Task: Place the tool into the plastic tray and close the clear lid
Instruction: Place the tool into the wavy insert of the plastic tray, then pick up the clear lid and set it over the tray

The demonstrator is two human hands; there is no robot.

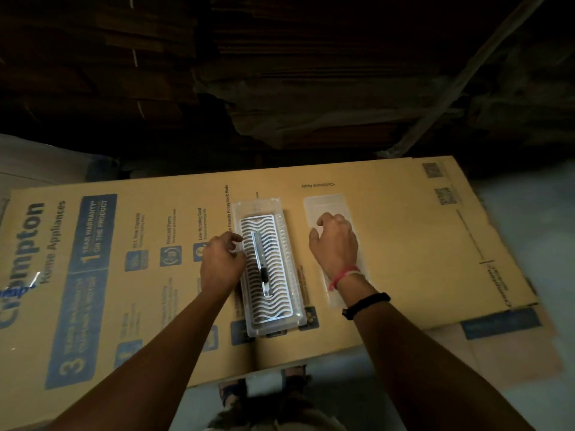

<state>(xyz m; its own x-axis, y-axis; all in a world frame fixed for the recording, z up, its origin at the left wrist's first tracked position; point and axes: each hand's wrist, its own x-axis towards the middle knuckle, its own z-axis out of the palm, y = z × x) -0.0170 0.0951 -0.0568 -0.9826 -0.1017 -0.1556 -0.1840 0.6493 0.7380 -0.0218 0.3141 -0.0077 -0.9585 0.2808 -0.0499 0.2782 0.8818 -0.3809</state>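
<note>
Both forearms reach over the flattened cardboard box (389,244). Tool (262,269) placement looks complete: it lies lengthwise in the plastic tray (281,325). Closing remains; the clear lid (323,206) lies apart, just right of the tray. My left hand (221,262) touches the tray's left edge, fingers loosely curled, gripping nothing. My right hand (336,244) rests on the lid, fingers bent, not yet lifting.

Dim room; flat cardboard box (389,244) on pale floor (513,384).

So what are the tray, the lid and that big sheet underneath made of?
Tray: looks like clear glossy plastic, its rim translucent with glints. Lid: thin clear plastic, the print shows through. Sheet: matte brown cardboard, with printed box graphics and fold lines.
</note>
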